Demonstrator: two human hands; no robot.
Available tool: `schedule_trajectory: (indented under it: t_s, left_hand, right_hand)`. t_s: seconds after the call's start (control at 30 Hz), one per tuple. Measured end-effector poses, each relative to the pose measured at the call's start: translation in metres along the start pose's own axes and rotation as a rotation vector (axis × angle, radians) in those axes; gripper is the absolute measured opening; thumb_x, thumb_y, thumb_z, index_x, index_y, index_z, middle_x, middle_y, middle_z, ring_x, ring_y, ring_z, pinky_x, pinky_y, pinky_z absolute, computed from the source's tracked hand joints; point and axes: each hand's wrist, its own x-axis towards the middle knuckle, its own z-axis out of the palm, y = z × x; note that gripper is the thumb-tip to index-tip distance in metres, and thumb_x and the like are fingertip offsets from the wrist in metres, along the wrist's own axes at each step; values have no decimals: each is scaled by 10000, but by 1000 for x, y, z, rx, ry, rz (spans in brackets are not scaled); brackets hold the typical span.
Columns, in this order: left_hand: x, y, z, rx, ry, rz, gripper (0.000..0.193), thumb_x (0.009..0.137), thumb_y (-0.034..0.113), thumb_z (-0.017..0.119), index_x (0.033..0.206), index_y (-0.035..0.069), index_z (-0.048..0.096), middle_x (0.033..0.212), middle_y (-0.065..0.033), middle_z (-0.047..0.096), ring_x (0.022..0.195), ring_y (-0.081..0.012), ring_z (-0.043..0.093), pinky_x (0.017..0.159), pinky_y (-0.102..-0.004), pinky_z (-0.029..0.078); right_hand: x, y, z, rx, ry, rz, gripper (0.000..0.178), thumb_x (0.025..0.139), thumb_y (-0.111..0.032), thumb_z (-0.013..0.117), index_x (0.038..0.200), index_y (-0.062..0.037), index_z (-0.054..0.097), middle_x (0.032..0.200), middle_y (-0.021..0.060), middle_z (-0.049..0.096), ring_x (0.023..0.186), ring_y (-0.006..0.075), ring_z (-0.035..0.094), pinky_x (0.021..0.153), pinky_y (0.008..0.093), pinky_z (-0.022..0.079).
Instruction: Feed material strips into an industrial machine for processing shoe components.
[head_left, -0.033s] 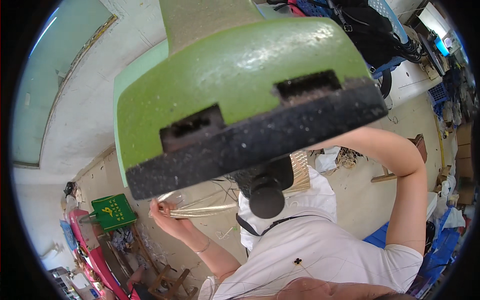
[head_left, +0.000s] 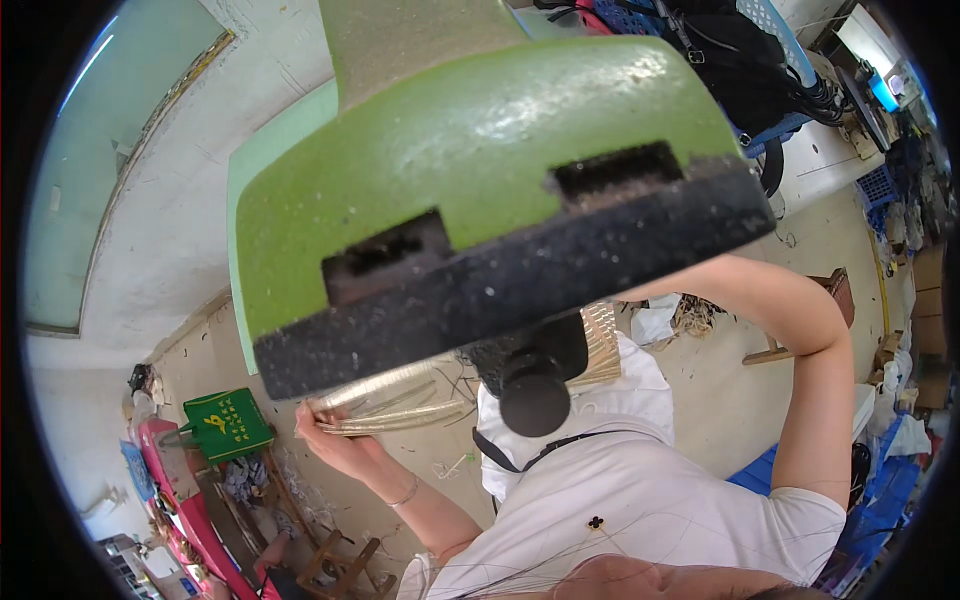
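The green machine head point(head_left: 480, 130) fills the upper centre, its paint marked with specks. A black band point(head_left: 520, 275) runs along its lower edge, tilted, right end higher, with two dark rectangular slots just above it. A mint-green panel point(head_left: 240, 210) shows behind its left edge.

The white shirt point(head_left: 640, 490) of the operator occupies the lower centre, above the pale floor point(head_left: 720, 400). The bare right arm point(head_left: 815, 410) is bent at the elbow, its forearm passing behind the right part of the band. The right hand is hidden by the machine head; whether it is clenched, released or grasping cannot be told.

A black bag point(head_left: 735, 75) lies at the upper right, beside the left end of a white table point(head_left: 830, 165). It is not clear whether the table carries it.

Gold strips point(head_left: 405, 420), glossy and gathered into loose folds, extend from the left hand point(head_left: 345, 447) toward the middle, below the band's lower left corner. The left hand grasps their outer end between thumb and fingers.

A green bag point(head_left: 228, 425) with yellow markings stands at the lower left, near a wooden stool point(head_left: 345, 568). A ribbed gold sheet point(head_left: 603, 345) shows just right of the round black knob point(head_left: 534, 400), which projects below the band. A thin bracelet point(head_left: 405, 491) encircles the left wrist.
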Motion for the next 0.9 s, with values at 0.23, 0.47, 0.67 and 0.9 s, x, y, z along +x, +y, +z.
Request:
schedule_trajectory:
  t_s: [0.23,0.47,0.67,0.9]
  left_hand:
    - [-35,-23,5,340,-263,-56,185,825,131,522,956,1,529,889,-72,557,686,-113,525,585,-226,446]
    - [-120,-53,64,446,-911,-281,108,759,14,663,844,-38,620,837,-11,576,682,-30,478,603,-164,394]
    - [-124,-40,82,359,-797,-396,108,807,50,631,862,-42,622,697,26,539,605,-8,435,536,-142,327]
    - [-108,-56,60,488,-803,-340,83,820,58,608,842,-21,620,649,43,492,543,-6,371,488,-155,250]
  right_hand:
    - [-37,-11,8,567,-49,575,456,948,-425,297,873,-73,576,621,-61,301,553,60,256,517,210,259]
    - [-66,3,51,669,68,518,299,942,-321,393,861,-72,536,611,-57,374,545,44,319,499,194,272]
    - [-72,-8,70,655,125,414,273,958,-239,361,965,-35,543,613,-37,393,560,54,345,522,205,313]
    - [-72,-14,79,727,127,398,293,962,-215,338,1042,-18,540,642,-24,401,602,61,367,567,214,338]
